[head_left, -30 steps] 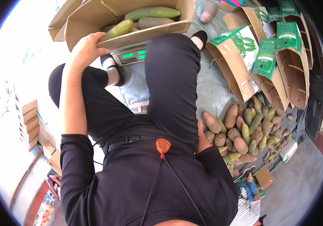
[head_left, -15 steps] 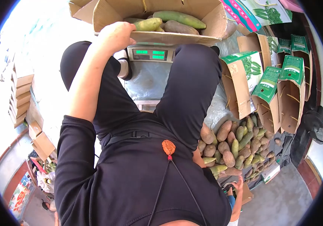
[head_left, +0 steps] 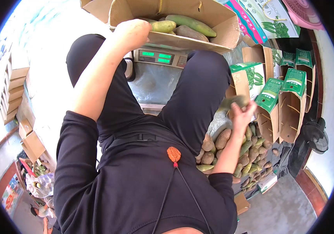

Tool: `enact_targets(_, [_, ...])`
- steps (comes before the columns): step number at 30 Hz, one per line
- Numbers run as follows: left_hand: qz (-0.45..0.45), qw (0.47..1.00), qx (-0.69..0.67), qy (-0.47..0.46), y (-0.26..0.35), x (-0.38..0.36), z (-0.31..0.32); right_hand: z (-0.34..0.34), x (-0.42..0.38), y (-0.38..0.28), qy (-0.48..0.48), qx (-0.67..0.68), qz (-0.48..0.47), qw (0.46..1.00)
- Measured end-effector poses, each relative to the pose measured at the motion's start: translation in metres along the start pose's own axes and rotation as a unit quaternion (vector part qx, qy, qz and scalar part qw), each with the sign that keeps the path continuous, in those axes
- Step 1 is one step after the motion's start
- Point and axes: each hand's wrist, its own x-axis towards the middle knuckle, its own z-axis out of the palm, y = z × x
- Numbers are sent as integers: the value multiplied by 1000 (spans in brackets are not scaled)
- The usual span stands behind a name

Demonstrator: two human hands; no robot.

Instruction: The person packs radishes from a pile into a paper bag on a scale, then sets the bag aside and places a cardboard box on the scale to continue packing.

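My left hand [head_left: 132,35] is closed over the near rim of an open cardboard box [head_left: 190,42], its fingertips partly hidden inside. Several radishes lie in this box, among them a long green radish [head_left: 192,24] and a mud-brown one [head_left: 190,33]. Beneath the box, a digital scale [head_left: 155,57] shows lit green numbers. Out to the right, my right hand [head_left: 242,113] grips a greenish radish [head_left: 235,102], blurred by motion. It is above the near end of a radish pile [head_left: 252,154] on the floor, beside the upright boxes.
Open green-and-white cartons [head_left: 278,93] stand at the right, with a black fan [head_left: 315,136] beyond them. A pink fan [head_left: 301,13] is at the top right. Folded cardboard boxes [head_left: 13,91] line the left. Another person [head_left: 42,212] shows at the lower left.
My right hand has come from beside my body, where it was hidden, up and outward with a radish in it. The box has shifted slightly right and tilted, my left hand still on its rim.
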Motion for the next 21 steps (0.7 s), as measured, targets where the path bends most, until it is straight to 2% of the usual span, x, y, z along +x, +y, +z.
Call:
enact_targets(3, [1, 1000, 3, 8, -4, 3, 8, -3, 52, -98, 10, -58, -190, 980])
enact_targets(5, [2, 1000, 0, 17, -5, 5, 11, 8, 72, -160, -8, -13, -261, 965])
enact_targets(9, [-4, 1000, 7, 7, -6, 9, 16, 48, 99, -243, -24, -45, -416, 908])
enact_targets(11, [-8, 1000, 6, 12, -6, 10, 15, 74, 106, -264, -75, -48, -445, 891])
enact_targets(12, [-1, 1000, 3, 13, -6, 9, 14, 90, 101, -276, -95, -50, -429, 897])
enact_targets(14, [4, 1000, -1, 14, -7, 8, 14, 122, 102, -289, -97, -68, -506, 854])
enact_targets(15, [2, 1000, -2, 25, -7, 7, 15, 130, 99, -297, -109, -134, -527, 832])
enact_targets(17, [1, 999, -4, 35, -6, 6, 15, 162, 108, -295, -123, -168, -531, 822])
enact_targets(18, [0, 999, -7, 34, -6, 5, 14, 175, 108, -297, -148, -204, -498, 830])
enact_targets(21, [1, 999, -12, 33, -4, 4, 13, 206, 117, -279, -160, -283, -497, 805])
